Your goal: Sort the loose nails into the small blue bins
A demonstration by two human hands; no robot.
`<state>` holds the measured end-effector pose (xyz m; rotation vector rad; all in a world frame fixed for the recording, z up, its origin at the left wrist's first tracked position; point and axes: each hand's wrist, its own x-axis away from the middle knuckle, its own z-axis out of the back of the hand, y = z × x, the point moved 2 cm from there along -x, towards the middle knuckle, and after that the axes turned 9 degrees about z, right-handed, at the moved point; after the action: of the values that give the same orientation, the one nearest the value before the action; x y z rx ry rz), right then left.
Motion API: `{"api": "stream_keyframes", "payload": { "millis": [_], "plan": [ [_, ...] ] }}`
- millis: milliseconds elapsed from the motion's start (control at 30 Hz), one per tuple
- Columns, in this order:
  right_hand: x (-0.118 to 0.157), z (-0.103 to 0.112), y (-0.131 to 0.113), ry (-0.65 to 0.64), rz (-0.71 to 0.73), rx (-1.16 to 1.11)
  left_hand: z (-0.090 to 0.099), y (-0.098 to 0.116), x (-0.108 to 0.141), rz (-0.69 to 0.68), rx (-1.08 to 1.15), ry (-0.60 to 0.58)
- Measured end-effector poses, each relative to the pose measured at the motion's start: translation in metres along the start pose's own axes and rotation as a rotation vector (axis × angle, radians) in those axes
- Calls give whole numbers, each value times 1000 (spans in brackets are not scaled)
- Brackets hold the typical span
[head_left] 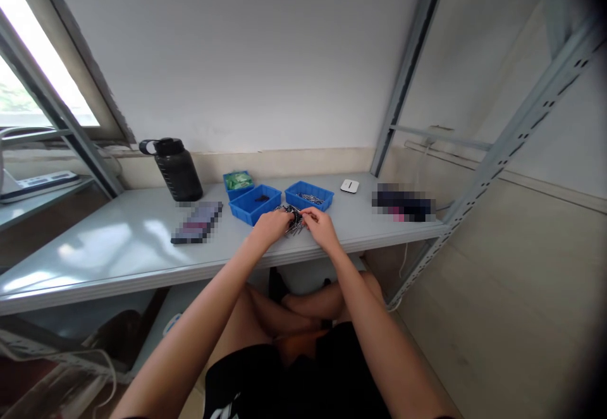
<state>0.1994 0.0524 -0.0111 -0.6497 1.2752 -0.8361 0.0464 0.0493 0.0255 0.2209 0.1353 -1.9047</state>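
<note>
A loose pile of thin metal pieces (pixel 294 225) lies on the grey shelf top between my hands. My left hand (pixel 274 225) is at the pile's left side, its fingers curled down onto dark pieces; what they grip is too small to tell. At the right side, my right hand (pixel 319 224) has thumb and fingertips pinched together over the pile, with anything between them too small to name. Just behind are two blue trays: the left one (pixel 246 212) has a small dark item in it, the right one (pixel 318 205) holds thin silvery pieces.
A smaller blue box (pixel 238 182) with green packets stands behind the left tray. A dark bottle (pixel 179 171) and a blurred flat item (pixel 198 222) are farther left. A white square object (pixel 349 186) and a blurred dark item (pixel 403 204) lie right.
</note>
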Motion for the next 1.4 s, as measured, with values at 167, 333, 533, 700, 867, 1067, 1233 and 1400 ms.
{"api": "stream_keyframes", "payload": {
  "millis": [167, 333, 533, 700, 867, 1067, 1233, 1400],
  "plan": [
    [0, 0, 0, -4, 5, 3, -3, -2, -2, -56, 97, 4],
    [0, 0, -2, -5, 9, 0, -3, -4, -2, -89, 119, 1],
    [0, 0, -2, -2, 13, 9, -1, -2, -6, -135, 18, 8],
    [0, -1, -1, -6, 21, 12, 0, -3, -8, -104, 26, -1],
    [0, -1, -2, -3, 16, 5, 4, -4, -7, -115, 59, 7],
    [0, 0, -1, -3, 17, 6, 13, -7, -6, -61, 137, 47],
    [1, -1, -1, -10, 19, -5, 16, -7, -4, 29, 191, 128],
    [6, -3, -12, -136, 35, 26, 10, -10, 2, 160, 474, 258]
  ]
}}
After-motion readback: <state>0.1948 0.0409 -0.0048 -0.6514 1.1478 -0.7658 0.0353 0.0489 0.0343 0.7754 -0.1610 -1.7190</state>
